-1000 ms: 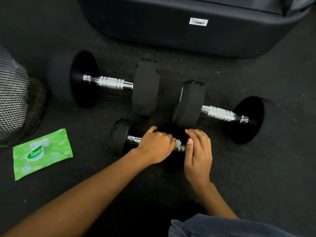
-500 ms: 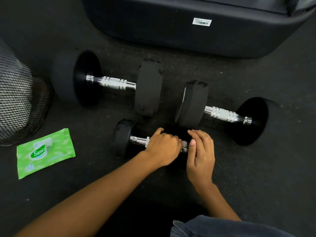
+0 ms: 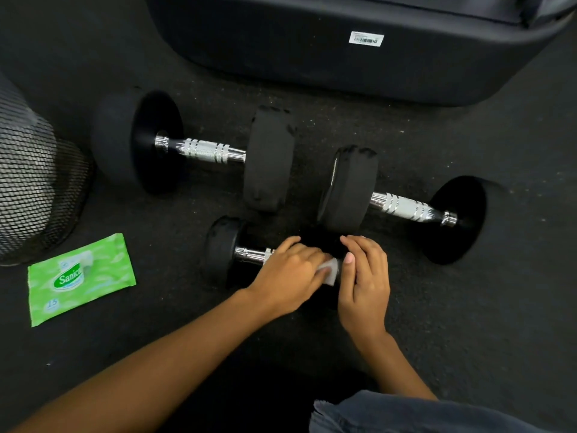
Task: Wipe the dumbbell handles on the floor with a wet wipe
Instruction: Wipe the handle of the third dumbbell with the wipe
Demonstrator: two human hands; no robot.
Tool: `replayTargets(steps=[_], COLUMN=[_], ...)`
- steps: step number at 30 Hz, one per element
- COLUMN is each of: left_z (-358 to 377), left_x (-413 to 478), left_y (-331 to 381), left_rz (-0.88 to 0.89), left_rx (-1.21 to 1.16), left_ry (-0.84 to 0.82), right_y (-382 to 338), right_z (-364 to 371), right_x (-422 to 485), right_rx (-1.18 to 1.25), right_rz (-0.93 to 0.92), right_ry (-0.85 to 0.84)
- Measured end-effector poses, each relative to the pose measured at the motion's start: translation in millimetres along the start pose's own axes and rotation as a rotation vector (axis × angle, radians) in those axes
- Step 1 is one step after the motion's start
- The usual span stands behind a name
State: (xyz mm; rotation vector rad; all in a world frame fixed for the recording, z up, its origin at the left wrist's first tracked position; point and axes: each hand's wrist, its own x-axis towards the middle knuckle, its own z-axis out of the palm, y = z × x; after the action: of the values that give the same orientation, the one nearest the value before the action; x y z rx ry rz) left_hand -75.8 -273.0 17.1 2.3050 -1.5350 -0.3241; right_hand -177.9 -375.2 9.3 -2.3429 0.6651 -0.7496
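Dark speckled rubber floor [image 3: 487, 314] fills the view, with a black machine base [image 3: 296, 48] across the top that carries a white barcode label [image 3: 365, 38].

Three dumbbells lie on the floor in front of you. The small dumbbell [image 3: 220, 250] is nearest, lying left to right. Its left head and a short stretch of chrome handle [image 3: 249, 254] show. The rest is under your hands.

Your left hand [image 3: 290, 273] is curled over that handle, its fingers closed round a white wipe [image 3: 329, 270] pressed against the bar. A crumpled corner of the wipe pokes out at the fingertips.

Your right hand [image 3: 363, 276] lies just beside it, touching the wipe with the thumb. Its fingers are fairly straight and rest flat over the right end of the small dumbbell, gripping nothing. That head is hidden beneath the hand.

Beyond your hands sit two bigger dumbbells. The left dumbbell [image 3: 206, 150] lies farther back. The right dumbbell [image 3: 402, 206] has its inner head just above your fingers, close to the small one. Whether they touch you cannot tell. Both big handles are bare.

A green wipe pack [image 3: 81, 278] lies flat on the floor well to your left, with a black mesh bin [image 3: 34, 189] just behind it. Denim [image 3: 406, 414] shows at the bottom edge, under your right forearm.
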Motion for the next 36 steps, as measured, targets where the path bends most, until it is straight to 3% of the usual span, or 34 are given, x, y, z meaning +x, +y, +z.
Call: replayTargets(steps=[5,11,17,26,36], left_z=[7,9,6,11,19], left_x=[-7,-8,-19,-13,-8], left_y=[-8,1,-15,-3,4], left_rz=[0.061,0.145,0.236,0.212,0.144], left_rx=[-0.115,-0.088,-0.081,-0.15,-0.063], left_ry=[0.155,0.275,0.277,0.23,0.238], right_y=[-1,-1,-1,-1,0], right_z=[0,-1,0,0,0], right_x=[0,0,0,0,-1], right_rx=[-0.005,-0.008,-0.008,-0.017,-0.016], right_rz=[0.001,-0.005,0.0,-0.002,-0.002], right_ry=[0.0,-0.004,0.005,-0.003,0.0])
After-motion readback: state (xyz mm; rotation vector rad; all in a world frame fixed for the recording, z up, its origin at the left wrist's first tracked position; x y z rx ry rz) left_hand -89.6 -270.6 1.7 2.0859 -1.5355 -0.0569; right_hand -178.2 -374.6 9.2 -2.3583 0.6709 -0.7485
